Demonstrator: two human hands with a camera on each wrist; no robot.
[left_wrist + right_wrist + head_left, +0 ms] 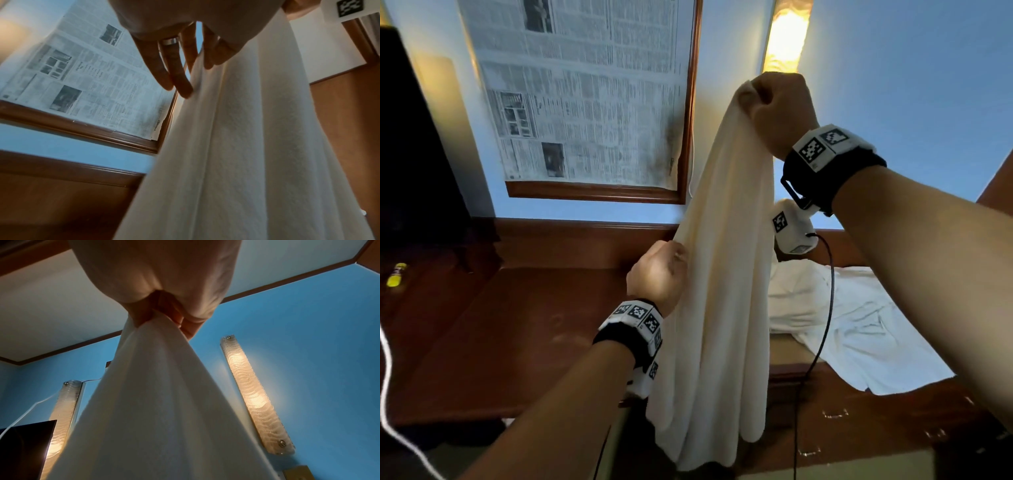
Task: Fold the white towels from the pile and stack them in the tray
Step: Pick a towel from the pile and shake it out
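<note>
While the white towel (722, 274) is hung high above the wooden table (517, 342), its top corner is clenched in the right hand (777, 109); its left edge is touched by the left hand's (657, 274) almost straight fingers (180, 81).

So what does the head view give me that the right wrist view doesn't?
Only the head view shows the left hand touching the hanging towel's edge lower down, the pile of white towels on the wooden surface, and the framed newspaper. Only the right wrist view shows the ceiling and a second wall lamp. Both show the right hand gripping the towel's top.
</note>
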